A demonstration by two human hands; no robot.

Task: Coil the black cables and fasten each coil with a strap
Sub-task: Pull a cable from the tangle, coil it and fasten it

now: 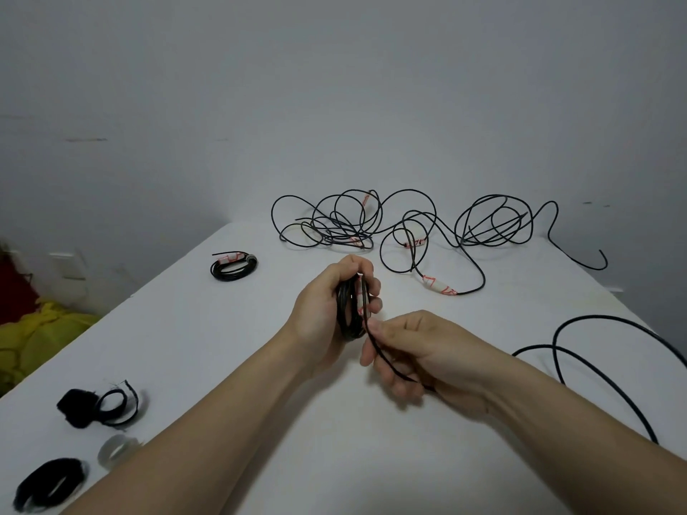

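Left hand: held above the middle of the table, fingers curled over the top of a small coil and wrapped round it, fingertips showing on the coil's right side
Coil in hand: several black loops bunched together, standing upright in that grip; a bit of white tape with red marks shows among the loops
Right hand: just right of the other hand and nearer, thumb and forefinger pinching the black cable where it leaves the coil; the other fingers loosely curled beneath
Loose end: a short black length running from the bottom of the coil across the right fingers toward the near right
Finished coil: lies flat at the far left of the table, well apart from the hands, with a grey band and a white taped patch at its far side
Tangled cables: black loops heaped in two clusters along the far edge, joined by wandering strands
Taped joint: white with red marks, on a strand just beyond the hands to the right
Cable on the right: wide black loops at the near right, passing behind the right forearm; whether it joins the pinched length cannot be told
Black strap: curled up at the near left
Grey strap: a small ring just nearer
Second black strap: a flattened loop at the near left corner
Table: white
Yellow cloth: beyond the table's left edge
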